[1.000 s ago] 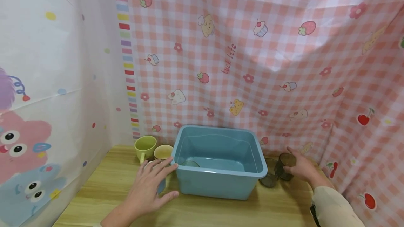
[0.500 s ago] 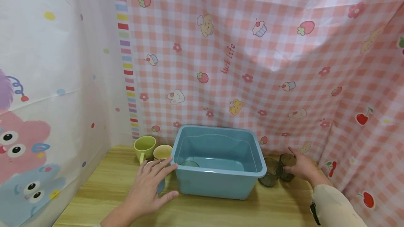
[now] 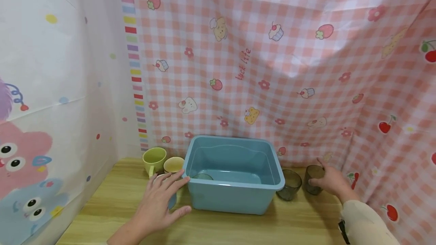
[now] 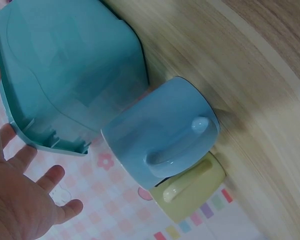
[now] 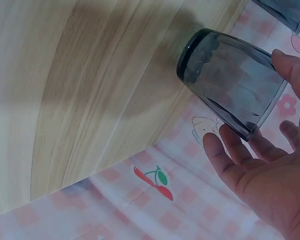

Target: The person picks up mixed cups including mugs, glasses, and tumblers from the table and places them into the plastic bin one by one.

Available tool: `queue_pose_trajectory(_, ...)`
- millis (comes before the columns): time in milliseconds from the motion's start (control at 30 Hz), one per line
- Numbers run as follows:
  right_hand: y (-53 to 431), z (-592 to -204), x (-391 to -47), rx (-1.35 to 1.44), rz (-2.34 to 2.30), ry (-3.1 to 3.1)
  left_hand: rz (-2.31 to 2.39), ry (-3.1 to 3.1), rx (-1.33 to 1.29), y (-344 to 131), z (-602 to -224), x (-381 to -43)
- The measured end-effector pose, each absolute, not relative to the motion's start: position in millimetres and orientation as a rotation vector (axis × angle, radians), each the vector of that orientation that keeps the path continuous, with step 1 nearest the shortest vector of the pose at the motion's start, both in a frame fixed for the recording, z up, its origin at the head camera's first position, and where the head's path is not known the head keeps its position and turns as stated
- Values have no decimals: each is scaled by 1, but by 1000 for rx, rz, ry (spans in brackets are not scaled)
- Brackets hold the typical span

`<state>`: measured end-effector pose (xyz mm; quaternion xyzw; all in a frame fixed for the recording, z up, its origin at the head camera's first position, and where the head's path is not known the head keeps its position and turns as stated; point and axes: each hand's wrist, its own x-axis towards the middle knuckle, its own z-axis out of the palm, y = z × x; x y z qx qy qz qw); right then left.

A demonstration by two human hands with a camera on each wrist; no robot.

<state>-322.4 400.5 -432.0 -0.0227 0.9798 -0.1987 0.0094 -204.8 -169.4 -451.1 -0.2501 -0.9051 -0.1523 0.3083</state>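
Observation:
My right hand pinches a dark smoky drinking glass near its rim. In the right wrist view the thumb lies on one side of the glass and the fingers on the other, with its base by the wooden table. A second smoky glass stands between it and the blue-grey plastic tub. My left hand is spread, its fingertips at the tub's left rim. Below that hand is a blue mug, partly hidden in the head view. Inside the tub, a clear glass rim shows at the left.
Left of the tub, a green mug and a pale yellow cup stand at the back of the wooden table. A pink checked curtain hangs behind, and a white printed curtain borders the left side.
The drinking glass in my right hand has shifted right, away from the second smoky glass, leaving a gap between them. My left hand keeps its place at the tub. The head view has turned slightly right.

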Motion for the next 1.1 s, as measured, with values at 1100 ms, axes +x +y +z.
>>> queue_pose_trajectory(1100, 421, -416, -304, -24, -646, 3137, -391, -2381, -659, -170, -452, -206)
